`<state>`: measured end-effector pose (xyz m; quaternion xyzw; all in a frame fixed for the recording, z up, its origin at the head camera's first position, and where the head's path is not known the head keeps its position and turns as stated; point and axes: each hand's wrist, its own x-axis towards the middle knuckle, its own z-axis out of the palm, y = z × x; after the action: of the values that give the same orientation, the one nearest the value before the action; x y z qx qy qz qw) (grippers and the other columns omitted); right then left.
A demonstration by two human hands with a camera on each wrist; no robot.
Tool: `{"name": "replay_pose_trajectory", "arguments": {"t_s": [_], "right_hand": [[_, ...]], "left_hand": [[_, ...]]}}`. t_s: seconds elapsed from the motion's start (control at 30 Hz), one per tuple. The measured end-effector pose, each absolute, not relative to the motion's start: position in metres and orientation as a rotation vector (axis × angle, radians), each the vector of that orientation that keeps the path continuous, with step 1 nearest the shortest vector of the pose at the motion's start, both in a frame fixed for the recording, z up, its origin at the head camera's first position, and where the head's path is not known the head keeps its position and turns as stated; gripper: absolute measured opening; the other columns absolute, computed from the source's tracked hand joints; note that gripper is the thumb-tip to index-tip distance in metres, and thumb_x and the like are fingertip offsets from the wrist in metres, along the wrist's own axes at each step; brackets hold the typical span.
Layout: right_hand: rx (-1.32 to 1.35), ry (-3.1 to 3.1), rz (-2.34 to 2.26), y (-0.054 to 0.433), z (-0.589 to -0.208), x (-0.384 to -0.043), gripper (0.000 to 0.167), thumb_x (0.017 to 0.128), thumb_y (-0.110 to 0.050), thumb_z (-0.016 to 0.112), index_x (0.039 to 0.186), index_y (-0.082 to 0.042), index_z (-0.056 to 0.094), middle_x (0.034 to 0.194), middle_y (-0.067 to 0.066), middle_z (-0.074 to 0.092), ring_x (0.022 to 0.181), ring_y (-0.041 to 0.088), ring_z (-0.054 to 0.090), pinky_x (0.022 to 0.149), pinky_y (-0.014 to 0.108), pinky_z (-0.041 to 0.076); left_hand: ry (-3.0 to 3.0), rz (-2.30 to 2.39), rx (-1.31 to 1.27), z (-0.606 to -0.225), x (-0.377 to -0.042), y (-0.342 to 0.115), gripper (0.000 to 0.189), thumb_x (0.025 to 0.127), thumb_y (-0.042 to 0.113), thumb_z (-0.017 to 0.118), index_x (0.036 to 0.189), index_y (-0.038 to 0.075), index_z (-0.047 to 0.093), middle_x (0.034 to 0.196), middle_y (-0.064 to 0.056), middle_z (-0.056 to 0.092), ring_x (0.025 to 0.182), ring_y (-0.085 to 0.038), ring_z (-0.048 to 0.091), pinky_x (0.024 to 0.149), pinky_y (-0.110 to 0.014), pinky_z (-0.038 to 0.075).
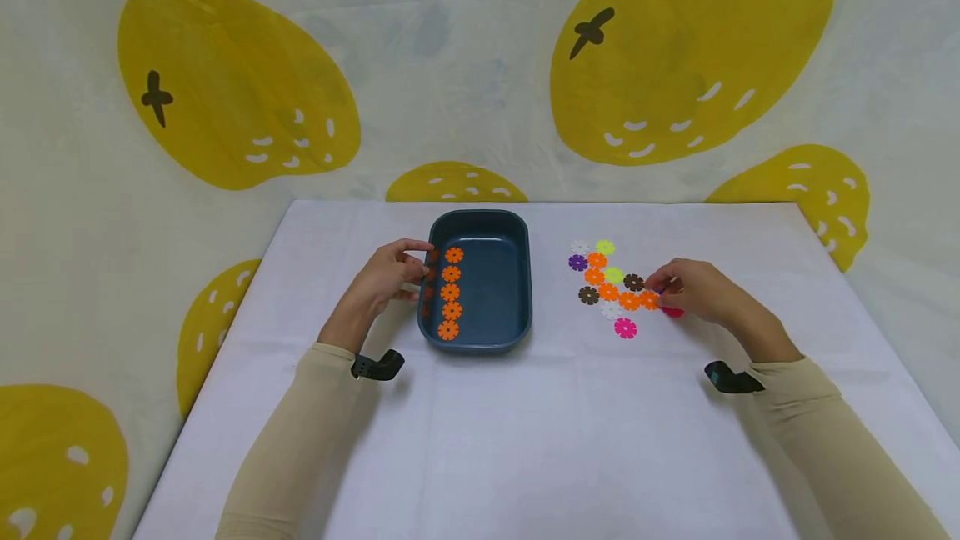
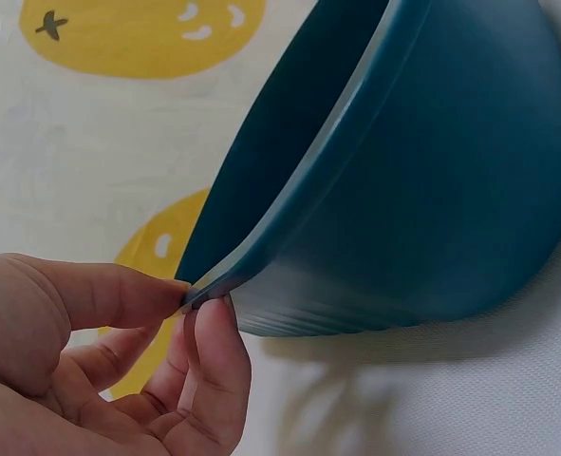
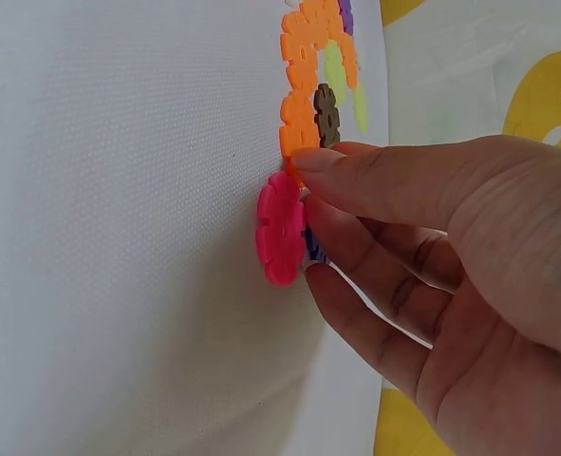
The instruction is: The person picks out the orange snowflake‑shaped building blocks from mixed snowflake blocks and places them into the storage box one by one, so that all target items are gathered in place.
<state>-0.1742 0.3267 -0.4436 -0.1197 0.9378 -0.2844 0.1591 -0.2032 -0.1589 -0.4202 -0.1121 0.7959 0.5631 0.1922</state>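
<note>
My left hand [image 1: 381, 276] pinches the left rim of a dark blue rectangular tray [image 1: 497, 290]; in the left wrist view, thumb and fingers meet on its rim [image 2: 225, 275]. Inside the tray, several orange notched flower discs [image 1: 451, 292] lie in a column along the left side. On the right, my right hand [image 1: 701, 297] has its curled thumb and index finger at an orange flower disc [image 3: 299, 122], its edge partly hidden by the thumb. Just beside the fingertips are a pink disc [image 3: 281, 228] and a mostly hidden purple disc [image 3: 316, 247].
Loose flower discs lie right of the tray: several more orange, brown [image 1: 588, 295], yellow-green [image 1: 605, 247], white [image 1: 611, 309], purple [image 1: 577, 262] and pink [image 1: 626, 328]. A white cloth [image 1: 555, 440] covers the table. Behind hangs a fruit-patterned backdrop [image 1: 465, 65].
</note>
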Motion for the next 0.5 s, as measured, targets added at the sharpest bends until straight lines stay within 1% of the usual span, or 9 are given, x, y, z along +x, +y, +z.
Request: {"name": "replay_pose_trajectory", "arguments": {"t_s": [0.13,0.23,0.37,0.5], "right_hand": [[-0.351,2.681,-0.8,0.327,-0.4439,-0.173,0.027,0.092,-0.003,0.069,0.118,0.002,0.07,0.106,0.012,0.068,0.097,0.027,0.061,0.078,0.03,0.056],[-0.347,2.684,-0.789,0.3258,-0.4445,-0.1728,0.027,0.091,-0.005,0.072,0.117,0.001,0.071,0.103,0.009,0.068,0.095,0.025,0.061,0.078,0.029,0.055],[-0.347,2.702,-0.766,0.3242,-0.4457,-0.1733,0.024,0.09,-0.007,0.073,0.113,-0.001,0.072,0.102,0.008,0.068,0.095,0.025,0.061,0.081,0.034,0.056],[-0.369,2.713,-0.752,0.324,-0.4461,-0.173,0.022,0.089,-0.006,0.074,0.111,-0.001,0.072,0.103,0.01,0.069,0.095,0.026,0.062,0.083,0.04,0.057]], "left_hand": [[2.24,1.581,-0.31,-0.4199,-0.2025,-0.1585,0.042,0.098,0.006,0.057,0.137,0.022,0.059,0.117,-0.014,0.056,0.1,-0.031,0.062,0.069,-0.033,0.059],[2.24,1.584,-0.307,-0.4196,-0.2023,-0.1583,0.042,0.098,0.006,0.058,0.138,0.022,0.059,0.117,-0.014,0.056,0.1,-0.031,0.062,0.069,-0.033,0.059],[2.242,1.584,-0.307,-0.4195,-0.2022,-0.1582,0.042,0.098,0.006,0.059,0.137,0.022,0.06,0.117,-0.013,0.055,0.1,-0.031,0.062,0.069,-0.033,0.059],[2.247,1.581,-0.308,-0.4197,-0.2022,-0.1578,0.042,0.098,0.006,0.059,0.137,0.022,0.06,0.117,-0.013,0.056,0.099,-0.031,0.062,0.069,-0.033,0.059]]}}
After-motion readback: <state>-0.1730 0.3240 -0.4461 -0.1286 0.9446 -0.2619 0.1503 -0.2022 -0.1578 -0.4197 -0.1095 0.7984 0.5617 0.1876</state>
